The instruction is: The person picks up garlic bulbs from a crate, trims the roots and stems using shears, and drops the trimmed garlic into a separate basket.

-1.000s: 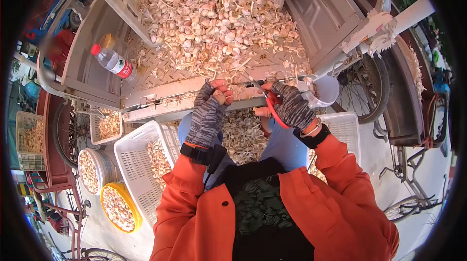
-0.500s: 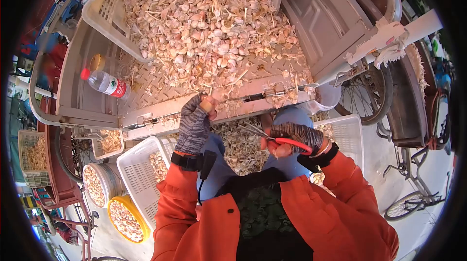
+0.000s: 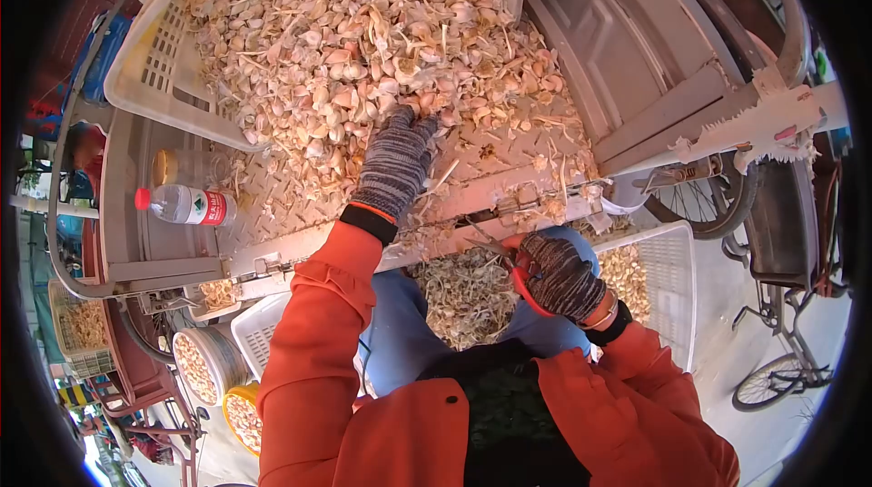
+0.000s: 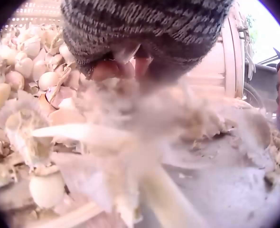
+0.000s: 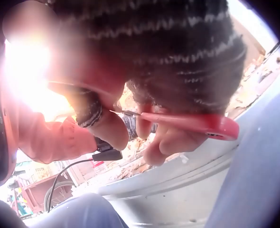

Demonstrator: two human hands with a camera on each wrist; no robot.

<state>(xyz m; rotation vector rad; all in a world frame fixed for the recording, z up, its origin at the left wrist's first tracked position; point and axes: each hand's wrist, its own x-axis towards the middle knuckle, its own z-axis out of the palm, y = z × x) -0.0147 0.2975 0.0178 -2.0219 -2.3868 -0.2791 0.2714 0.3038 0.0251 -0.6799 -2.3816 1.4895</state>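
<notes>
My left hand point(image 3: 397, 160), in a grey knitted fingerless glove, reaches onto the near edge of the garlic pile point(image 3: 318, 60). Its fingers touch the cloves; the left wrist view shows bare fingertips point(image 4: 107, 69) among blurred skins and stalks, and whether a clove lies between them is hidden. My right hand point(image 3: 560, 276), gloved alike, grips red-handled scissors point(image 3: 526, 289) above my lap, by the cart's front edge. In the right wrist view fingers curl around the red handle point(image 5: 192, 121); the metal blades point up and left in the head view.
A plastic bottle point(image 3: 191, 205) lies at the cart bed's left, near a tilted crate point(image 3: 173, 119). Below the cart's edge point(image 3: 313, 242) are a white crate point(image 3: 672, 278), a bucket of cloves point(image 3: 198, 367) and a yellow tub point(image 3: 243, 419). Peelings point(image 3: 465, 292) lie between the knees.
My left hand has moved forward from the cart's edge onto the pile. The right hand, still gripping the scissors, has dropped toward the lap and turned. The head view has shifted.
</notes>
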